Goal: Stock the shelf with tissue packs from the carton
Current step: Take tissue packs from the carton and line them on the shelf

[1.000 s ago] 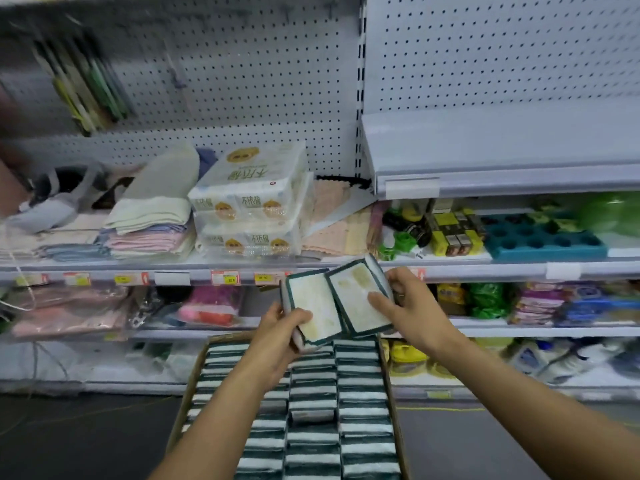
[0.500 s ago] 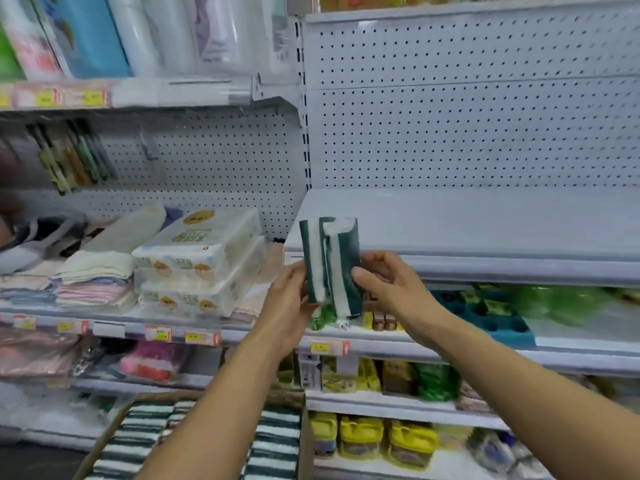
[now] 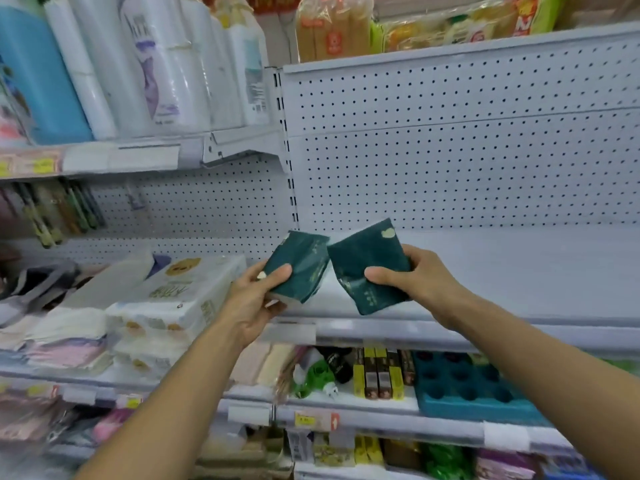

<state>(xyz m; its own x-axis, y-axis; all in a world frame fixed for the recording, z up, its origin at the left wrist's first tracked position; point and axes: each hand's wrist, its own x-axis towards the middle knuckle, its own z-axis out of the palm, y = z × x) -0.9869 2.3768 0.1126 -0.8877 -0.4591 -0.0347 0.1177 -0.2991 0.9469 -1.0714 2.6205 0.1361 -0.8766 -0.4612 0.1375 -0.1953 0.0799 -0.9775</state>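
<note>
Dark green tissue packs, one per hand, held in air just before front edge of grey shelf [image 3: 519, 271]. Left hand [image 3: 254, 299] grips left pack [image 3: 301, 268]; right hand [image 3: 419, 282] grips right pack [image 3: 367, 265]. Upper corners of packs nearly touching, both tilted.

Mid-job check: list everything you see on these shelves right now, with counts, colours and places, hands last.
tissue packs: two, dark green, one per hand, at the bare shelf's front
bare shelf: one, grey, centre right
pegboard: grey, behind shelf
white wrapped packs: stacked, left shelf
folded cloths: pale, far left
blue tray: one, lower right shelf
paper rolls: white, top left
left hand: grips left pack
right hand: grips right pack
</note>
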